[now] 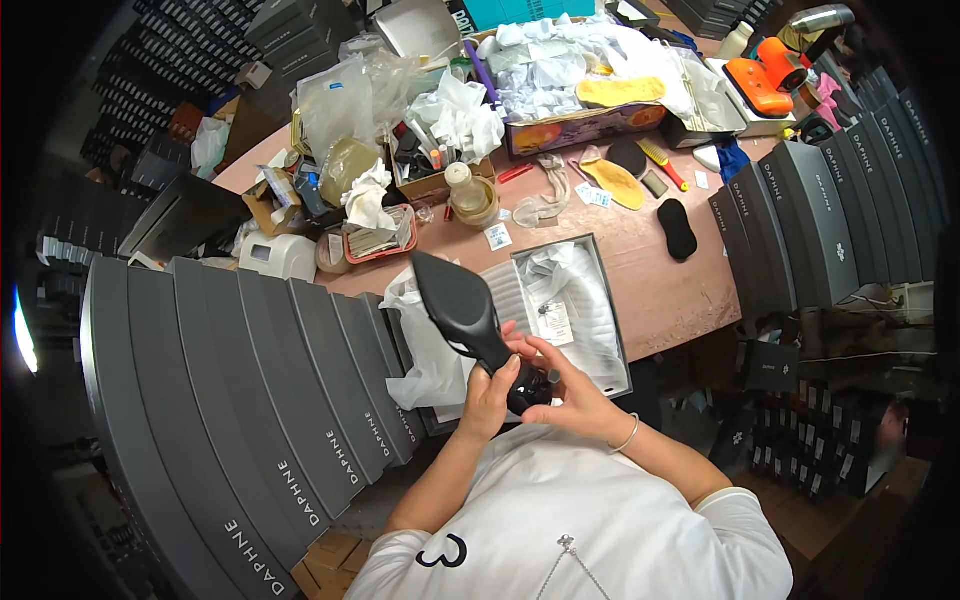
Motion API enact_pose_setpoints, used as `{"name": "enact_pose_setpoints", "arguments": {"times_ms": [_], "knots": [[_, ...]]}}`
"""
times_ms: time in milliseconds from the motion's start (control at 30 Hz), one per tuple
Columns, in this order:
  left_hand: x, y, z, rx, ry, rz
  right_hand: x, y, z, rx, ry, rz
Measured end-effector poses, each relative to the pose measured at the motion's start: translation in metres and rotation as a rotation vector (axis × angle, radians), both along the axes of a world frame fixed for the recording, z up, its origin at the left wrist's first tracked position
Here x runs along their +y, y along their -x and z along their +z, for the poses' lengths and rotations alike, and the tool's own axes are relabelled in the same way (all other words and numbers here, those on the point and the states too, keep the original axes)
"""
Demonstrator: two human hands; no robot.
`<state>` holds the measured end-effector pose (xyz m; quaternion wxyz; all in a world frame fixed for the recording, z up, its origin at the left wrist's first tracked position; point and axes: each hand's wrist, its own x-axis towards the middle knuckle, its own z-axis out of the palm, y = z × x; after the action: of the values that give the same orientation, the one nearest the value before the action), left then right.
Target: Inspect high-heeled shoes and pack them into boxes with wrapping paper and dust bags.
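A black high-heeled shoe point(456, 305) is held up in front of me, its dark sole turned toward me and its pointed toe to the upper left. My left hand point(489, 394) is closed round its rear part from the left. From the right, my right hand point(577, 398) grips the heel end, thumb and fingers bent about it. Beneath the hands lies an open grey shoe box point(618, 345) lined with white wrapping. A small white tag point(552, 324) rests on that wrapping. Loose white tissue paper point(430, 350) spreads beside the box, under the shoe.
Grey shoe boxes stand in rows on the left point(250, 400) and right point(815, 225). Farther back on the pink table point(670, 300) are a carton of white paper point(590, 130), a clear bottle point(465, 185), a yellow brush point(660, 160) and a black oval pad point(677, 230).
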<state>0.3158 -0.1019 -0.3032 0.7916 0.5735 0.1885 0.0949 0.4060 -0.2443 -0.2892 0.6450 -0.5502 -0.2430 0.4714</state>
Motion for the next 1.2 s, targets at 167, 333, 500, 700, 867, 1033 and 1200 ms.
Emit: {"name": "enact_pose_setpoints", "arguments": {"times_ms": [167, 333, 500, 700, 867, 1033, 1200], "knots": [[0.007, -0.002, 0.019, 0.069, -0.005, -0.042, 0.002, -0.003, 0.006, -0.373, -0.008, -0.080], [0.013, 0.020, 0.009, 0.160, 0.020, -0.152, -0.005, -0.008, 0.006, -0.469, 0.026, -0.053], [0.001, 0.021, 0.008, 0.134, 0.056, -0.063, -0.005, -0.009, 0.004, -0.502, 0.016, -0.019], [0.001, 0.019, 0.011, 0.216, 0.117, -0.082, -0.005, -0.013, 0.005, -0.497, 0.040, 0.044], [0.000, 0.019, 0.011, 0.244, 0.130, -0.078, -0.005, -0.011, 0.005, -0.497, 0.041, 0.036], [0.001, 0.018, 0.015, 0.206, 0.155, -0.079, -0.005, -0.013, 0.004, -0.482, 0.035, 0.038], [-0.001, 0.017, 0.013, 0.218, 0.147, -0.023, -0.004, -0.015, 0.007, -0.485, 0.037, 0.048]]}}
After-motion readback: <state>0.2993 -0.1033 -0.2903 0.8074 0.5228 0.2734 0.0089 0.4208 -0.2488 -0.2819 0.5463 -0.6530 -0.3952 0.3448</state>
